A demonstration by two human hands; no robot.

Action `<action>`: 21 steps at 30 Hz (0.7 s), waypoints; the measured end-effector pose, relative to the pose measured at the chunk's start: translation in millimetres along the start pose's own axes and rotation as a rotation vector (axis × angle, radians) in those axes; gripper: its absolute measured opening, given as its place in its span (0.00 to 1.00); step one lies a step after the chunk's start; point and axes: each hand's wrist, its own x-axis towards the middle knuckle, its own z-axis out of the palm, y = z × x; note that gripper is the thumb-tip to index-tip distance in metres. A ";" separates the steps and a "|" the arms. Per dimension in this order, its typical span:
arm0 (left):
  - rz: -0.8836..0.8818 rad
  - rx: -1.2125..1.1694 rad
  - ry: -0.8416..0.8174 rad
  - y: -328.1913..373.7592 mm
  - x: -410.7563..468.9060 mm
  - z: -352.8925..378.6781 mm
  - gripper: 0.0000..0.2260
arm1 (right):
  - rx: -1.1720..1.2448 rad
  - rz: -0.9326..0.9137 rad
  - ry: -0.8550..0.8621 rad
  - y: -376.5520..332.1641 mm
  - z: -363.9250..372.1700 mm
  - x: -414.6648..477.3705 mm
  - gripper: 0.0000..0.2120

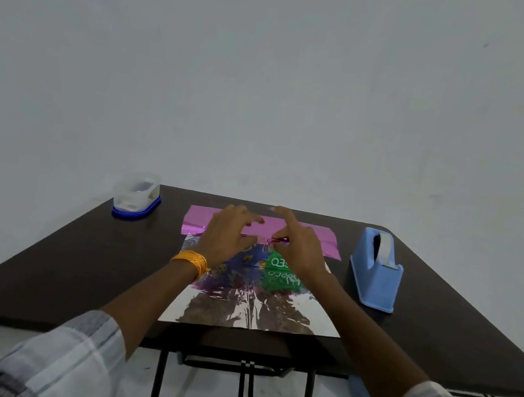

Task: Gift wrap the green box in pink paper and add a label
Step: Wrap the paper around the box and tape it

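The pink paper (198, 219) lies on the dark table (52, 269), its shiny silver underside spread toward me and its far flap folded over, pink side up. The green box (275, 261), with white lettering and a purple-blue part, sits on the paper and is mirrored in the silver surface. My left hand (226, 235) is over the box's left part, thumb and curled fingers at the flap's near edge. My right hand (299, 249) pinches the crinkled edge of the flap over the box's right part, index finger raised. The hands hide most of the box.
A light blue tape dispenser (375, 271) stands to the right of the paper. A clear plastic container with a blue base (136, 197) sits at the table's far left corner. A plain wall rises directly behind the table.
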 end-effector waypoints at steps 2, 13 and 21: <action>-0.021 0.012 0.016 -10.8 -0.5 -8.5 0.14 | 0.011 0.007 0.000 0.3 0.1 0.7 0.35; 0.009 0.003 -0.056 -20.3 -11.6 -14.3 0.06 | 0.086 0.009 0.004 0.1 0.5 -0.1 0.27; 0.021 0.029 -0.047 -20.9 -12.7 -11.7 0.05 | 0.489 0.128 0.199 -20.6 -10.8 -7.7 0.01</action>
